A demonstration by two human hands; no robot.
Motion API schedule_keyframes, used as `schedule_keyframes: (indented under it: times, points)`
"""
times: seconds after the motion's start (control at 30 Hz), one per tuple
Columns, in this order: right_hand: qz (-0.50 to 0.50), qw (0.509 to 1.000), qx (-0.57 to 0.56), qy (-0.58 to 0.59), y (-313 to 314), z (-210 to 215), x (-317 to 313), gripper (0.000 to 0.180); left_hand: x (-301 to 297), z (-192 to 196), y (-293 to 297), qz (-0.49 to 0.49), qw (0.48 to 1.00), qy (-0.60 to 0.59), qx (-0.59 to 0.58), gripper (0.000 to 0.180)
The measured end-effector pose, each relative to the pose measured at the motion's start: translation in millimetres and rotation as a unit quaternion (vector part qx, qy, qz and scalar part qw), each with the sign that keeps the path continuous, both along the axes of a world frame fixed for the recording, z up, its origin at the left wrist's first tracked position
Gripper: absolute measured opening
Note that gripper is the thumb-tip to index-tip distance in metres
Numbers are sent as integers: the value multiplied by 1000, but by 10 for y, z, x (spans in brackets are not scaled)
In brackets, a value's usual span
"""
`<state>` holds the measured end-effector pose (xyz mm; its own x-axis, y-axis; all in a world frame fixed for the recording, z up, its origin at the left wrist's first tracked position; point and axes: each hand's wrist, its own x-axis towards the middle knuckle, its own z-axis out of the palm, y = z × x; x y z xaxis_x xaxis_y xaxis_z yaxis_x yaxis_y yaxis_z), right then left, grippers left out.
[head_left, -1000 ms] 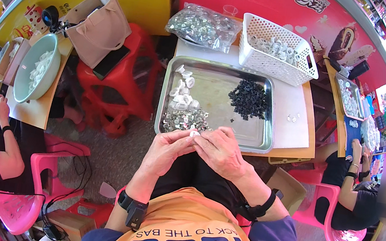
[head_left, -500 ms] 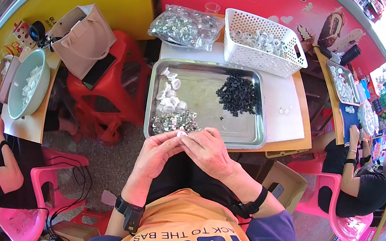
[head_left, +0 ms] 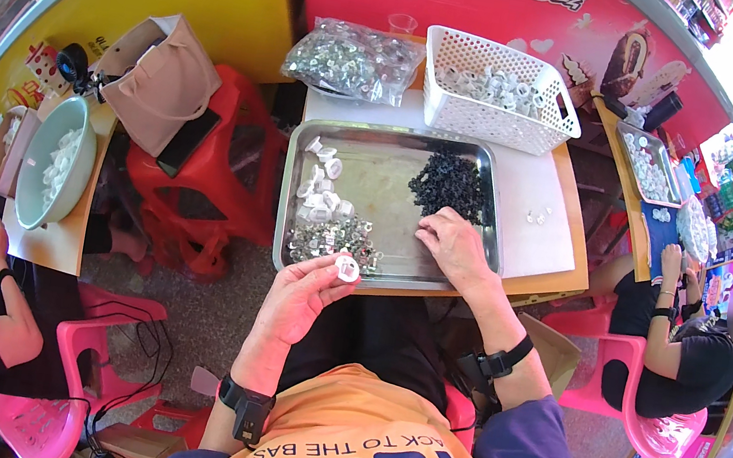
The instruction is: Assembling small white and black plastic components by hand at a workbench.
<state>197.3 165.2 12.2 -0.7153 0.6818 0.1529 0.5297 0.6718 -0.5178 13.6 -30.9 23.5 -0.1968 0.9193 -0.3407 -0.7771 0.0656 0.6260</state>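
My left hand (head_left: 302, 294) pinches a round white plastic part (head_left: 347, 269) between thumb and fingers, above the tray's near left edge. A dark slot or opening shows in the part's face. My right hand (head_left: 455, 246) reaches over the metal tray (head_left: 383, 278), fingertips drawn together at the near edge of a pile of small black parts (head_left: 447, 182). Whatever sits between those fingertips is too small to make out. Along the tray's left side lie several loose white plastic parts (head_left: 321, 185), and in front of them a heap of small shiny metal pieces (head_left: 327, 237).
Behind the tray are a clear bag of metal pieces (head_left: 352, 59) and a white perforated basket (head_left: 490, 114) of pale parts. A red stool (head_left: 190, 192) with a beige handbag (head_left: 159, 86) stands left. Co-workers sit at both sides; an open carton (head_left: 553, 350) is at lower right.
My hands were together over the tray's near edge and have parted. My right hand moved forward and right to the black pile; the left keeps the white part, its face now visible.
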Motion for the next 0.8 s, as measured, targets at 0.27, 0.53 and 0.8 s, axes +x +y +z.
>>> schedule_keyframes:
  times: [0.27,0.53,0.8]
  points:
    - [40,999,9,-9,-23,-21,5,11,-2,31,-7,6,1000,2,3,28]
    - [-69,791,-510,332,-208,228,37,9,43,114,-20,-13,1000,-21,-2,27]
    - [-29,616,-662,426,-492,640,86,10,71,171,-16,-47,997,-60,24,31]
